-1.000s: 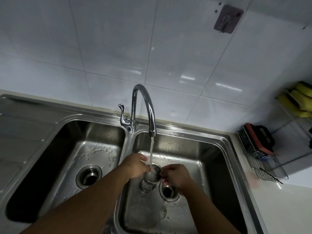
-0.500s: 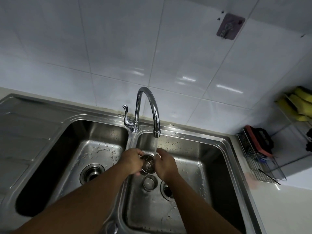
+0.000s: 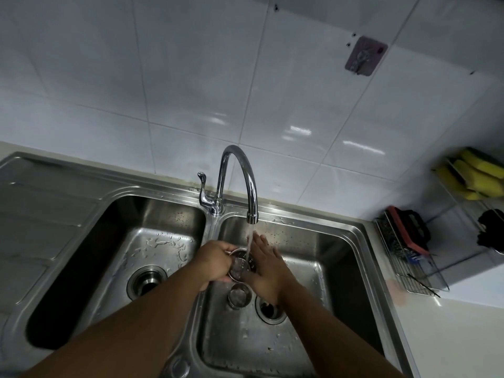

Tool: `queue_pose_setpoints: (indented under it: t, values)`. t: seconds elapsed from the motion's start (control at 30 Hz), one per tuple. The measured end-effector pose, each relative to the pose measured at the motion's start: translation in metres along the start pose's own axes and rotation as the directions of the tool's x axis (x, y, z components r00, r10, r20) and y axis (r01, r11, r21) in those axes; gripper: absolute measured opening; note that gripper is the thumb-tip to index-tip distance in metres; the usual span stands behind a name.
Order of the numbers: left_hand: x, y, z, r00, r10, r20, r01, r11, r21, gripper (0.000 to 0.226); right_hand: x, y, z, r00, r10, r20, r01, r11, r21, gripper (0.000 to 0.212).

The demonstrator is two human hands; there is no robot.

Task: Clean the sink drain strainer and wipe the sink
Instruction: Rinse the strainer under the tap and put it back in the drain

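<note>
Head view, looking down into a double sink [image 3: 351, 231].

Holding the strainer [image 3: 242, 261] up in the right basin, clear of the floor and directly below the faucet [image 3: 246, 170], so as to catch the water stream [image 3: 249, 238] straight in the perforated bowl. Grasping it with the left grip [image 3: 215, 264], fingers curled round the left rim, apparently to keep it steady under the flow.

Laying the right grip [image 3: 266, 271] released and flat against the strainer's right side, fingers straight and reaching up into the water. Probably for rubbing residue off the holes, or for bracing.

Leaving a small metal cup [image 3: 239, 296] on the basin floor just beside the open drain [image 3: 270, 309], likely parked there out of the way during rinsing.

Left basin's drain [image 3: 147, 281] well apart, untouched.

On the worktop [image 3: 450, 336] to the right, a wire rack [image 3: 414, 271] with a red-and-black tool [image 3: 409, 227], kind unclear. Yellow sponges [image 3: 474, 175] higher up, handy for the wiping, judged not yet begun.
</note>
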State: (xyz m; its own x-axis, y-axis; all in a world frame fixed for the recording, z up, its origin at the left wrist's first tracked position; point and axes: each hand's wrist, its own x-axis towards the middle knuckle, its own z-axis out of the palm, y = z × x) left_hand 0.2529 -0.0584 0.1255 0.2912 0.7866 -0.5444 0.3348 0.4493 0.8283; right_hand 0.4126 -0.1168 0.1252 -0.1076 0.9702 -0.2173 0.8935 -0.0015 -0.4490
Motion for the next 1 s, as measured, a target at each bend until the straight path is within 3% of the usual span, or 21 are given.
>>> queue_pose_setpoints:
  t: [0.1,0.27,0.43,0.53,0.6,0.67,0.8,0.9,1.0]
  values:
    - [0.0,0.003,0.005,1.0,0.019,0.021,-0.019,1.0,-0.021,0.025,0.001,0.003,-0.005,0.994,0.05,0.095,-0.058,0.995,0.085,0.119]
    - [0.003,0.006,0.011,0.998,0.046,0.046,-0.049,0.996,0.074,0.023,0.005,0.008,-0.005,0.998,0.059,-0.031,-0.055,0.992,0.113,0.079]
    - [0.005,0.007,0.006,0.981,0.179,0.08,-0.196,0.909,0.369,0.028,0.006,0.009,-0.013,0.994,0.042,-0.098,-0.032,0.994,0.103,0.078]
    - [0.004,0.005,0.003,0.976,0.162,0.147,-0.208,0.895,0.396,0.02,0.007,0.007,-0.014,0.995,0.006,-0.096,0.0,0.998,0.066,0.074]
    - [0.004,0.005,0.004,0.982,0.116,0.151,-0.159,0.935,0.317,0.025,0.006,0.006,-0.014,0.996,0.043,-0.077,-0.035,0.993,0.11,0.072]
    - [0.004,0.005,0.004,0.989,0.056,0.137,-0.089,0.965,0.247,0.025,0.004,0.009,-0.013,0.992,0.118,-0.038,-0.103,0.954,0.283,0.069]
    - [0.012,0.008,0.007,0.99,0.017,0.137,-0.048,0.973,0.226,0.009,0.002,0.023,-0.009,0.962,0.211,0.176,-0.274,0.745,0.608,0.068]
    - [0.015,0.01,0.01,0.989,-0.006,0.149,-0.037,0.959,0.281,0.004,0.002,0.029,-0.006,0.93,0.281,0.238,-0.368,0.704,0.607,0.059]
    - [0.018,0.011,0.009,0.99,-0.023,0.139,-0.032,0.926,0.376,0.011,0.0,0.039,0.002,0.906,0.343,0.25,-0.421,0.794,0.439,0.061]
